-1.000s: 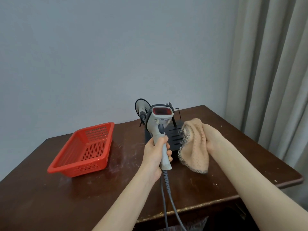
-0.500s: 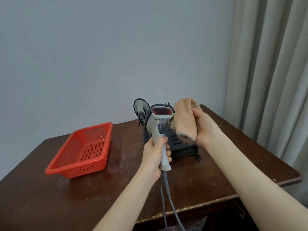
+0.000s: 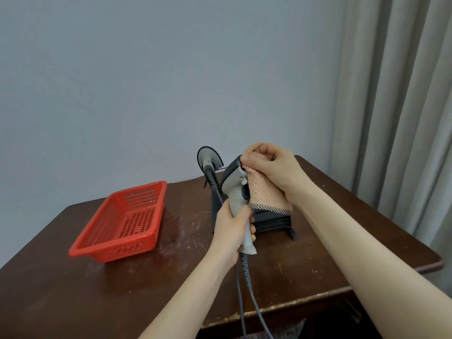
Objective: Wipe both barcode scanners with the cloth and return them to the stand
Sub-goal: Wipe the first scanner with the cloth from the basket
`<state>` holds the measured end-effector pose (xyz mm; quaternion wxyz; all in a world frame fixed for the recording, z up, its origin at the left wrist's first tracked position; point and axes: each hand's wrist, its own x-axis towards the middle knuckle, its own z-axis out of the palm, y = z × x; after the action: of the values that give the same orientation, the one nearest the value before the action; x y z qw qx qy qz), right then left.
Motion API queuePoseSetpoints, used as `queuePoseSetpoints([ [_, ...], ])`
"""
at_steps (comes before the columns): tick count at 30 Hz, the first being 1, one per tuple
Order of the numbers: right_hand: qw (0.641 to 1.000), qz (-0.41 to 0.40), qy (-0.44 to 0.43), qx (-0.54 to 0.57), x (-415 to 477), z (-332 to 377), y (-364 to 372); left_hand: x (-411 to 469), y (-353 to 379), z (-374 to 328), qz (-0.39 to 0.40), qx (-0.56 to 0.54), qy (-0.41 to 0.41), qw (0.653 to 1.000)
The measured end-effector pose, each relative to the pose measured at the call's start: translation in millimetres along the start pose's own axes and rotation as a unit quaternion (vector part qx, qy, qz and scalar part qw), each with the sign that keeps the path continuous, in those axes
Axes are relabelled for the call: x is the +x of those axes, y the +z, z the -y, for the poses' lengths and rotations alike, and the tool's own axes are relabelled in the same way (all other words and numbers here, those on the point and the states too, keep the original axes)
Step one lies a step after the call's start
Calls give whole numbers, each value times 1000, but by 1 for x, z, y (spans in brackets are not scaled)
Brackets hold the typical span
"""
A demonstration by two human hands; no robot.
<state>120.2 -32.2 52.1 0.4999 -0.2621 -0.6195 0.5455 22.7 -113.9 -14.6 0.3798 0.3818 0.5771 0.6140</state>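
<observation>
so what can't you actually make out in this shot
- Scan window of the held scanner, head view: covered by the cloth pressed on by the right hand.
- Second scanner: only its hood and cord top show; the held scanner hides the rest.
- Stand: its top and cradles are behind the cloth, scanner and left hand.
- Cables: cut off by the bottom edge, ends unseen.

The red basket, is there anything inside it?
Empty. The red basket sits on the table and its holed floor and walls show bare, with nothing lying in it.
</observation>
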Motion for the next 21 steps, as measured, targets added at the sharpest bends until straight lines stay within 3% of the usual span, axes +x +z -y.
queuePoseSetpoints([
  [2,1000,1,13,-3,1,2,-1,-1,0,-1,-1,0,1,1000],
  [8,989,33,80,122,4,-4,-13,-1,0,-3,-7,-42,-17,999],
  [13,972,5,128,200,3,-16,-18,2,0,-9,-7,-71,-18,997],
  [17,964,-33,89,247,2,-14,-18,4,0,-14,-1,-53,1,999],
  [19,981,-52,43,183,2,-8,-18,4,-1,-12,-5,-53,-7,999],
  [21,997,-48,-19,51,0,-2,-15,4,-1,-9,-9,-50,-17,999],
])
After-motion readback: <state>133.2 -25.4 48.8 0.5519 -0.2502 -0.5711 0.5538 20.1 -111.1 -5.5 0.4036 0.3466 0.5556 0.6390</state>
